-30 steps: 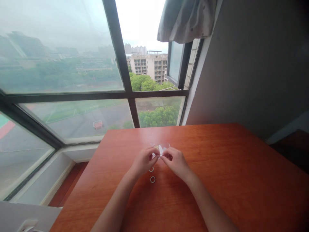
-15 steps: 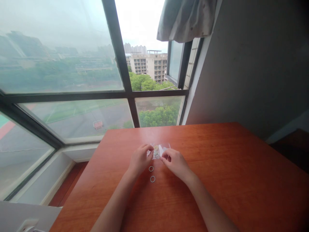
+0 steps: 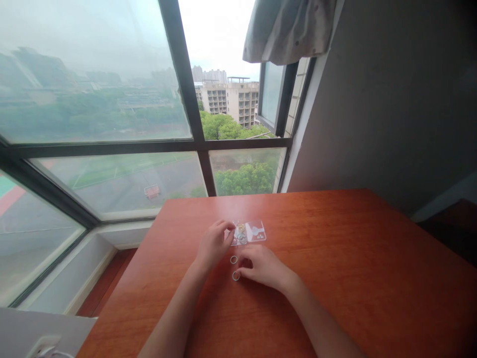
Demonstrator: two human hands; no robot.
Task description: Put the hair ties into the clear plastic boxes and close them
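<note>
A small clear plastic box [image 3: 257,231] lies with its lid folded out on the wooden table. Small yellowish and silvery pieces [image 3: 241,233] fill its left half. My left hand [image 3: 215,243] has its thumb and forefinger closed at the box's left edge. Nearer to me, two thin pale rings lie flat, a far ring [image 3: 233,259] and a near ring [image 3: 236,276]. Beside them on the right is my right hand [image 3: 261,267], thumb and forefinger apart. Its thumb tip meets the near ring's right edge; the other fingers are curled and partly hidden.
The reddish-brown table [image 3: 354,273] reaches up to a large window with a dark frame [image 3: 199,145]. A grey curtain [image 3: 286,32] hangs at the upper right, beside a dark wall [image 3: 391,99]. A socket [image 3: 46,343] is at the lower left.
My right hand has left the box's right half and come toward me to the near ring, uncovering the lid. My left hand stays at the box, almost unmoved.
</note>
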